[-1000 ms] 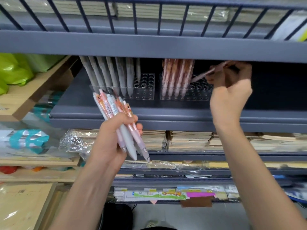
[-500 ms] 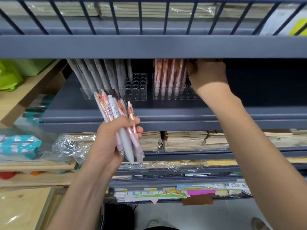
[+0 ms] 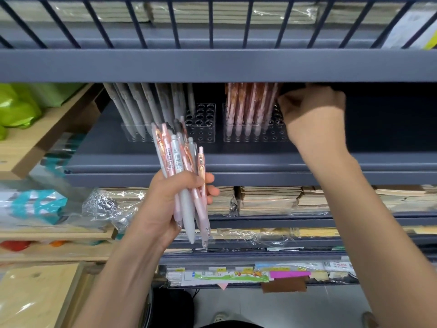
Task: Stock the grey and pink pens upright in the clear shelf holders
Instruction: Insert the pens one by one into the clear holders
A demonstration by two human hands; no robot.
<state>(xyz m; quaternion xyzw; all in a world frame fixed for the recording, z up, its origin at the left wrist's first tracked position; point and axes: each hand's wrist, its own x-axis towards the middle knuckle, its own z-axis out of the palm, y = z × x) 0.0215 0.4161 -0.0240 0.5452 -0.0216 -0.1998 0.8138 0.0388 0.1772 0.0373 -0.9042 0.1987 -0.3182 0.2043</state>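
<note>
- The left hand (image 3: 170, 204) grips a bundle (image 3: 182, 176) of pink and grey pens, fingers wrapped round the barrels, tips down. It is at about 7 o'clock from the view's centre, in front of the shelf (image 3: 236, 162) edge.
- The grey holder (image 3: 203, 129) stands on the shelf at 12 o'clock from the bundle. Grey pens (image 3: 142, 107) fill its left part, and its right holes are bare.
- The pink holder (image 3: 255, 137) is at 3 o'clock of the grey one, just beside it. Pink pens (image 3: 248, 107) stand in its left rows.
- The right hand (image 3: 312, 119) is at 3 o'clock of the pink pens, fingers curled by their tops, under the upper shelf (image 3: 212, 65). I cannot tell whether it pinches a pen, because the fingertips are in shadow.
- The step in hand, as I judge it, is seating a pink pen in the pink holder.
- The task looks partway done: both holders have free holes and the bundle is thick.
- The next move likely calls for drawing one pen from the bundle, matching its colour to a holder, and lowering it straight into a free hole under scant headroom.
</note>
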